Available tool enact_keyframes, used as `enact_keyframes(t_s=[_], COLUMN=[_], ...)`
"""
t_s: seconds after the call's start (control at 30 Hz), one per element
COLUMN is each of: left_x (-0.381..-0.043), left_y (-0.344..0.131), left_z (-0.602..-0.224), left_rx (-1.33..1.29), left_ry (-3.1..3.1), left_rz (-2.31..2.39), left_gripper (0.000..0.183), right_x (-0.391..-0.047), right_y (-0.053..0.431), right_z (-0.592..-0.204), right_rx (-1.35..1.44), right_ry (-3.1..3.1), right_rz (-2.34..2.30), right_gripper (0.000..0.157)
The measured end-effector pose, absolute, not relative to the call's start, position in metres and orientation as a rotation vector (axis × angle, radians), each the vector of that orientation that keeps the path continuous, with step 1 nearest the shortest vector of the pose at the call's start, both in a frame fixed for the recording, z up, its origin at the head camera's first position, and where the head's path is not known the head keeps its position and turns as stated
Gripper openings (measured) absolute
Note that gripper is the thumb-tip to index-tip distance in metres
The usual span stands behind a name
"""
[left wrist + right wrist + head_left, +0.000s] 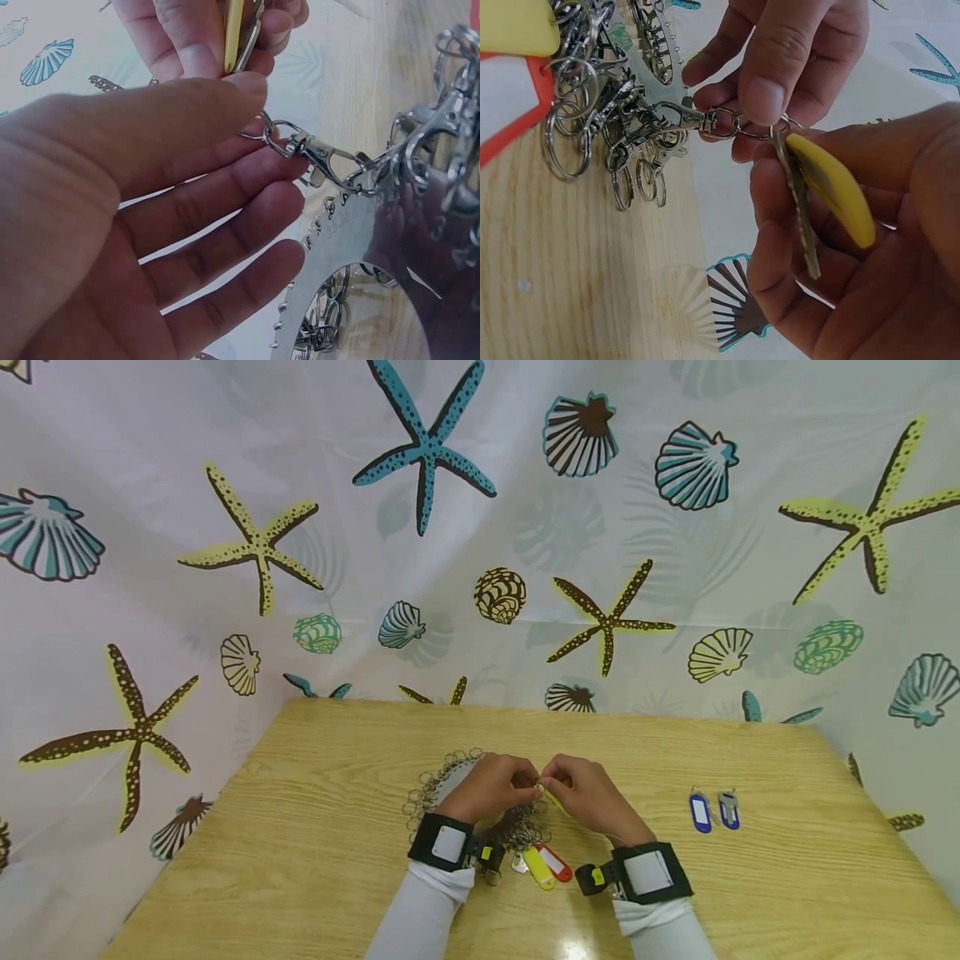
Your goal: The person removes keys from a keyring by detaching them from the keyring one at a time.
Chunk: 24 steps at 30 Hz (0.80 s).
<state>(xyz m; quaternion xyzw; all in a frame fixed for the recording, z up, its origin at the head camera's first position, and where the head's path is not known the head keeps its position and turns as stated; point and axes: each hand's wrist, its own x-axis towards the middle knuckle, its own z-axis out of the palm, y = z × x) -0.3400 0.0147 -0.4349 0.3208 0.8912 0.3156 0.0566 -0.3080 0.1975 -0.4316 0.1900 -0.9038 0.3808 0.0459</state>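
Note:
Over the table's middle, my left hand (491,787) pinches a small split ring (754,136) between thumb and forefinger. That ring hangs from a metal swivel clasp (319,159), which is hooked to the toothed edge of a round metal plate (341,229). My right hand (594,797) meets the left fingertips and holds a yellow key tag (838,187) with a silver key (798,206) beside it. The top of the tag and key lies against the split ring; in the right wrist view fingers partly hide the join.
Many clasps and rings (577,112) line the plate. A yellow tag (538,868) and a red tag (554,862) lie at its near edge. Two blue key tags (701,814) lie on the wooden table (300,860) to the right. A patterned curtain (465,543) stands behind.

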Motion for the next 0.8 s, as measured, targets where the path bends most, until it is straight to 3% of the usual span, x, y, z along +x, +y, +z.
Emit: enact_keyframes(t_s=[0.8], left_x=[-0.3385], left_y=[0.0143], left_z=[-0.4343], left_rx=[1.043], left_ry=[2.729], left_rz=[0.965], left_gripper=[0.02], right_x=[-0.3056], right_y=[0.1955], right_z=[-0.4299], right_rx=[0.529], right_ry=[-2.764], right_rz=[1.126], right_gripper=[0.007])
